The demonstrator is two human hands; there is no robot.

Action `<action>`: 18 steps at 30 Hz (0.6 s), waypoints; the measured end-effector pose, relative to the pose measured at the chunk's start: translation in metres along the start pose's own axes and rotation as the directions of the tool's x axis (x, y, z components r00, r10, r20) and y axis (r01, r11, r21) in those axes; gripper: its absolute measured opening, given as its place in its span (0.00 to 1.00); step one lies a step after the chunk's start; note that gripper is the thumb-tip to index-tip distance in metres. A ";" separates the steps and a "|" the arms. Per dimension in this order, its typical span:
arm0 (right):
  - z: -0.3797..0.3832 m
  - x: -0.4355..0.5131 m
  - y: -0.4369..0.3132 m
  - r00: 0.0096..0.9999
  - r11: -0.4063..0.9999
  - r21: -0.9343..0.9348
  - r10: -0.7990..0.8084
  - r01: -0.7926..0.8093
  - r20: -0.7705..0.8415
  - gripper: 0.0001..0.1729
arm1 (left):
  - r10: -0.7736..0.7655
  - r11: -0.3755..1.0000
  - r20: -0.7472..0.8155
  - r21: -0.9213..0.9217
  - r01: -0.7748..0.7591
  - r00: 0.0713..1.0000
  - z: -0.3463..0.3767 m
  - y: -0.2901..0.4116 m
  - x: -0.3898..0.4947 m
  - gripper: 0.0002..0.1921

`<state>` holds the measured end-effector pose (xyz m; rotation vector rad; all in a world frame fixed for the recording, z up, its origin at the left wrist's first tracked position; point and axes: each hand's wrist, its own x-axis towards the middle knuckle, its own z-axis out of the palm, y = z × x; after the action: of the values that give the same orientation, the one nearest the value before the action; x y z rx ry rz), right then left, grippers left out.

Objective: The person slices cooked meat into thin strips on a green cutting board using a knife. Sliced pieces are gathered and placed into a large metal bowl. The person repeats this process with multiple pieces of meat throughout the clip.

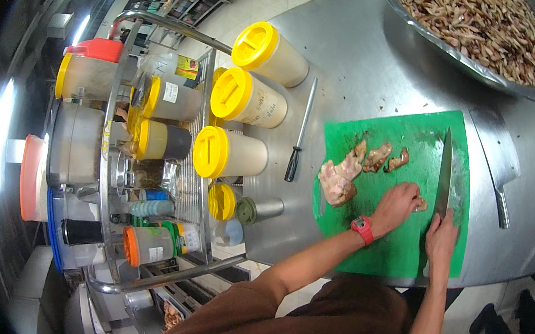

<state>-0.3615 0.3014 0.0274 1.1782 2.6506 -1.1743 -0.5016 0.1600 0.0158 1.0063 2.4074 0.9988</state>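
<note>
My right hand [441, 236] grips a chef's knife [444, 172], its blade pointing away from me over the right part of a green cutting board [387, 256]. Just left of the blade, my left hand [396, 207], with a red watch on the wrist, has its fingertips on a small piece of meat [421, 204]. Several pieces of what looks like cooked meat lie on the board: a large one [339, 179] at its left edge, a smaller one [377, 157] and a curved one [398, 160] beyond my left hand.
A cleaver [494, 156] lies right of the board, a honing steel [301, 131] left of it. A big metal basin [464, 58] of sliced meat stands at the far right. Tubs with yellow lids [231, 154] line the table's left side, beside a metal rack [108, 141] full of containers.
</note>
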 end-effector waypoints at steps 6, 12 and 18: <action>-0.005 -0.004 -0.004 1.000 0.999 -0.039 0.013 -0.012 0.018 0.24 | -0.106 0.994 0.027 -0.006 0.106 0.994 -0.002 0.002 -0.007 0.14; -0.011 -0.002 -0.005 0.994 0.998 -0.031 0.061 -0.059 0.088 0.24 | -0.165 0.984 0.035 -0.062 0.167 0.986 0.000 0.004 -0.012 0.14; -0.005 -0.002 0.008 0.998 0.999 -0.045 0.004 -0.001 0.056 0.24 | -0.220 0.972 0.003 -0.079 0.219 0.976 0.004 0.007 -0.018 0.14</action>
<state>-0.3540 0.3063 0.0265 1.1244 2.6198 -1.1242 -0.4837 0.1522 0.0193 0.6921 2.3996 1.0090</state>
